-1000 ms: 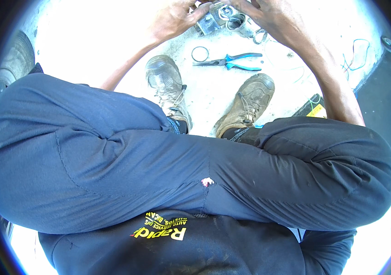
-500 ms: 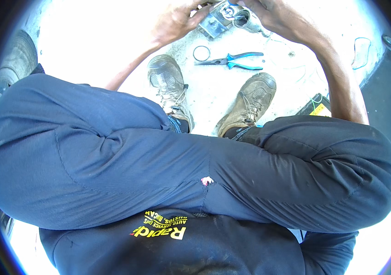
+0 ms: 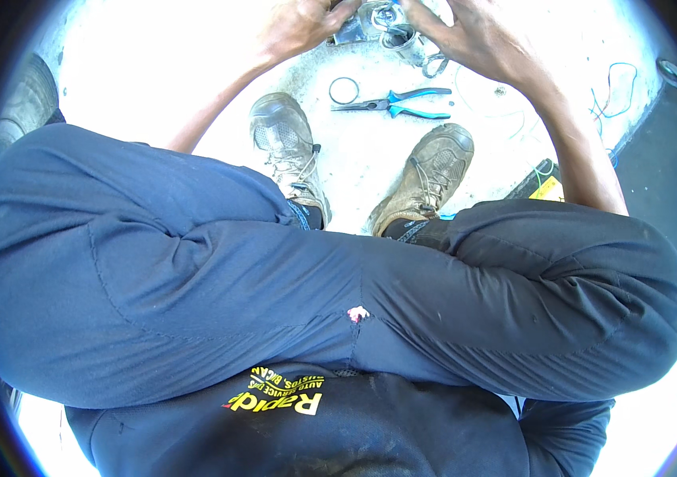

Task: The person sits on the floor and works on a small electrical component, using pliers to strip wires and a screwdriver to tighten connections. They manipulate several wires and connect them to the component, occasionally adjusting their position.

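Both my hands slid higher, left hand (image 3: 299,28) and right hand (image 3: 477,36) gripping metal part (image 3: 378,20) at top, blue pliers (image 3: 402,102) below on floor (image 3: 156,71)

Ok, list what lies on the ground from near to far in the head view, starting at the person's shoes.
Shoes → blue-handled pliers with a small ring beside their tip → metal part held between the left hand and the right hand at the top edge.
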`<action>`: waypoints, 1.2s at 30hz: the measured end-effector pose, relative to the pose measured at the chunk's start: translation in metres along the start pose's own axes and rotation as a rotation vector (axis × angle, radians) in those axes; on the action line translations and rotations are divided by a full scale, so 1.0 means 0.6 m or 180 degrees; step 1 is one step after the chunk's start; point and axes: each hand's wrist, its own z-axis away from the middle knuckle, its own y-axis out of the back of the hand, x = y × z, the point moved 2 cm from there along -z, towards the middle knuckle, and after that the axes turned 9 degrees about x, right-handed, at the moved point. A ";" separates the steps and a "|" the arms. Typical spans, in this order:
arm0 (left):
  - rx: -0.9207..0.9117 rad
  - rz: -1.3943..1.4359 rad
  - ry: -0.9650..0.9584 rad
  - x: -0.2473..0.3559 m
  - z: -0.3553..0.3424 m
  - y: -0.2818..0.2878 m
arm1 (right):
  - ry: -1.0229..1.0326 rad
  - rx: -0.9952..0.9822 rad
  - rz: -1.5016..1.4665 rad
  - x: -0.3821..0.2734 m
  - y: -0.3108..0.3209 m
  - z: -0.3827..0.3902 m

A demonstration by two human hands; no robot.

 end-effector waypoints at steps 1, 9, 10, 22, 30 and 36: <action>-0.0015 -0.0009 -0.0001 0.001 0.000 0.000 | -0.0264 -0.0183 0.0243 0.002 0.001 0.000; -0.0180 0.0125 -0.0172 -0.004 -0.010 0.008 | 0.0141 -0.0502 0.0222 -0.006 0.020 -0.011; -0.0140 0.0189 -0.0403 -0.004 -0.016 0.012 | 0.0149 -0.0496 0.0132 -0.008 0.019 -0.011; -0.0906 0.1127 -0.0169 0.020 -0.054 0.029 | 0.0054 -0.0497 -0.0200 0.004 0.001 -0.004; -0.0618 0.1416 0.0236 0.038 -0.063 0.016 | -0.0381 -0.0154 0.0677 -0.005 0.025 -0.006; -0.0637 0.1111 -0.0187 0.038 -0.063 0.029 | -0.0004 -0.0141 0.0026 -0.015 0.024 -0.010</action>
